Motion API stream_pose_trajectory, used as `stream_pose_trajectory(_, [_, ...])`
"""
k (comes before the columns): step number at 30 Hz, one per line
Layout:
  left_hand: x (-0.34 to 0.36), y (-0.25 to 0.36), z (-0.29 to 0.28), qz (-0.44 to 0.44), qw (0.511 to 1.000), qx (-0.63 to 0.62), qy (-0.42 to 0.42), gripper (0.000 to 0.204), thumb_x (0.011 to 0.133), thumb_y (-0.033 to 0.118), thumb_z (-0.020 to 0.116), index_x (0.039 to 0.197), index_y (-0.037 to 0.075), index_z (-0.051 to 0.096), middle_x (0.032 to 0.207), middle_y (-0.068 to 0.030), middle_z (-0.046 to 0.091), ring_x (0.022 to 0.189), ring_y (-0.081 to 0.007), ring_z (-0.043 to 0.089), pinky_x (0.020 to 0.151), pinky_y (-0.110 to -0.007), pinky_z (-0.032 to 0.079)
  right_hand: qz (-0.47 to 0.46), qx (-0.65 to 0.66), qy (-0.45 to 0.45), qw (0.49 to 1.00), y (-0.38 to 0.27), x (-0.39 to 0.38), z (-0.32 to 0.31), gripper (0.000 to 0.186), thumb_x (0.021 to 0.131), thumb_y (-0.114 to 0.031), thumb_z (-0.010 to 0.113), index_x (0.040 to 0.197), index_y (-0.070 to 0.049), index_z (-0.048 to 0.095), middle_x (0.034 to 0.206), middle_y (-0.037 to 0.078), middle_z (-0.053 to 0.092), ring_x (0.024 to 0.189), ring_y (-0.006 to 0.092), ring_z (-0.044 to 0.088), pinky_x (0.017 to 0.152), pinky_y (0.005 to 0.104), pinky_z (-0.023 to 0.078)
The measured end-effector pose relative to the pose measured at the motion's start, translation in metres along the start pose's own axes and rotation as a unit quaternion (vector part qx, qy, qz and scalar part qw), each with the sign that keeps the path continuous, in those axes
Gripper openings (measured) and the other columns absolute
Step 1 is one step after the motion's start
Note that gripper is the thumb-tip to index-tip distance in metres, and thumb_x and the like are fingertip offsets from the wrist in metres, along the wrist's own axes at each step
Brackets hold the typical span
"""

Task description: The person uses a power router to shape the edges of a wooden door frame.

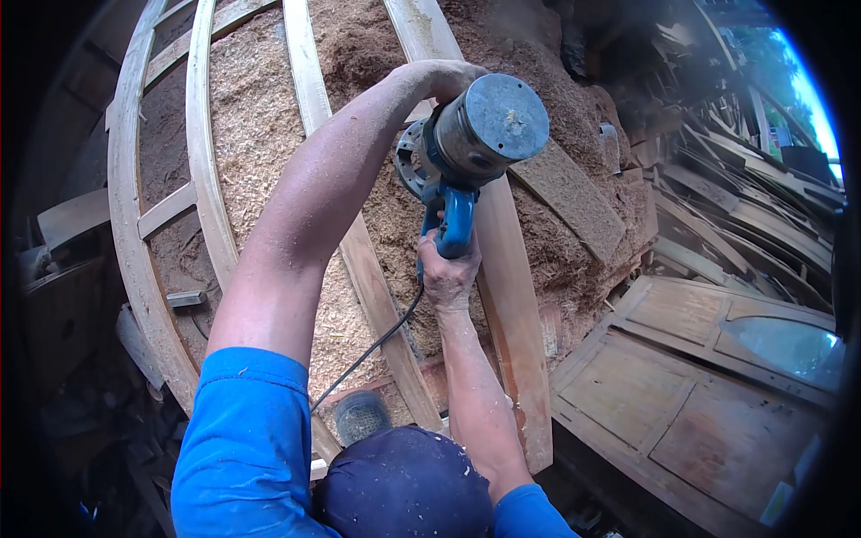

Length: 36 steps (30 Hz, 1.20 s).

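Note:
A wood router with a silver motor housing stands over a wide pale board of a curved wooden frame. Wrapped around its blue handle, on the near side, my right hand is closed. My left hand reaches round the far side of the motor housing, which hides its fingers. Part of the router's round base shows to the left of the handle. Whether the base touches the wood cannot be made out. A black cord trails from the handle down to the lower left.
Curved slats of the frame run along the left, with sawdust and shavings between them. A loose flat board lies right of the router. Panelled wooden doors lie at the lower right, below stacked timber. A grey shoe shows near the bottom.

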State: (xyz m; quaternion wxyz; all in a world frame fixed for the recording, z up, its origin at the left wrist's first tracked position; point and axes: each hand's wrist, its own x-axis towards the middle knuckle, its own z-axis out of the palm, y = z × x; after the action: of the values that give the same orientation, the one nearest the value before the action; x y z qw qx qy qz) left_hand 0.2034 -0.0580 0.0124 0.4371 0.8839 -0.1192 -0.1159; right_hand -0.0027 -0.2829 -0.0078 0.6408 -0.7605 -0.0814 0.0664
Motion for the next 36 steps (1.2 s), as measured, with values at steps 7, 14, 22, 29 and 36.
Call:
stream_pose_trajectory(7, [-0.006, 0.008, 0.010, -0.047, 0.990, -0.120, 0.049, 0.065, 0.084, 0.040, 0.073, 0.140, 0.014, 0.051, 0.128, -0.0136, 0.062, 0.114, -0.0252, 0.060, 0.097, -0.037, 0.049, 0.033, 0.015, -0.017, 0.999, 0.006, 0.003, -0.011, 0.030, 0.080, -0.007, 0.065, 0.108, -0.001, 0.058, 0.091, 0.006, 0.063, 0.076, 0.0124, 0.058, 0.072, 0.0275, 0.049])
stream_pose_trajectory(14, [-0.012, -0.012, 0.007, -0.067, 0.993, -0.050, 0.082, 0.063, 0.087, 0.044, 0.068, 0.139, 0.011, 0.051, 0.128, -0.0162, 0.062, 0.114, -0.0300, 0.061, 0.099, -0.039, 0.047, 0.033, -0.004, -0.038, 0.999, 0.000, 0.006, -0.018, 0.029, 0.078, -0.007, 0.063, 0.106, -0.001, 0.059, 0.079, 0.002, 0.059, 0.067, 0.0089, 0.054, 0.064, 0.0254, 0.047])
stream_pose_trajectory(22, [-0.028, -0.007, 0.004, -0.014, 0.995, -0.021, 0.101, 0.043, 0.087, 0.032, 0.069, 0.121, 0.005, 0.062, 0.118, -0.0137, 0.066, 0.114, -0.0245, 0.061, 0.097, -0.038, 0.046, 0.038, 0.026, -0.048, 0.998, 0.013, 0.005, -0.023, 0.026, 0.076, -0.008, 0.065, 0.100, -0.002, 0.059, 0.073, -0.001, 0.056, 0.062, 0.0074, 0.051, 0.059, 0.0248, 0.045])
stream_pose_trajectory(29, [-0.029, -0.011, 0.004, -0.029, 0.993, 0.003, 0.112, 0.055, 0.085, 0.041, 0.066, 0.122, 0.001, 0.062, 0.121, -0.0216, 0.064, 0.116, -0.0349, 0.059, 0.100, -0.039, 0.045, 0.085, 0.038, -0.056, 0.994, 0.000, 0.001, -0.018, 0.028, 0.076, -0.007, 0.066, 0.102, -0.003, 0.058, 0.078, 0.000, 0.057, 0.066, 0.0066, 0.052, 0.060, 0.0232, 0.045])
stream_pose_trajectory(36, [-0.031, -0.005, 0.002, -0.032, 0.993, -0.006, 0.112, 0.050, 0.088, 0.040, 0.064, 0.119, 0.001, 0.064, 0.119, -0.0215, 0.065, 0.114, -0.0357, 0.060, 0.098, -0.040, 0.046, 0.063, 0.001, -0.053, 0.997, 0.002, 0.004, -0.019, 0.031, 0.076, -0.008, 0.065, 0.105, -0.002, 0.057, 0.081, 0.002, 0.057, 0.067, 0.0102, 0.053, 0.063, 0.0269, 0.046])
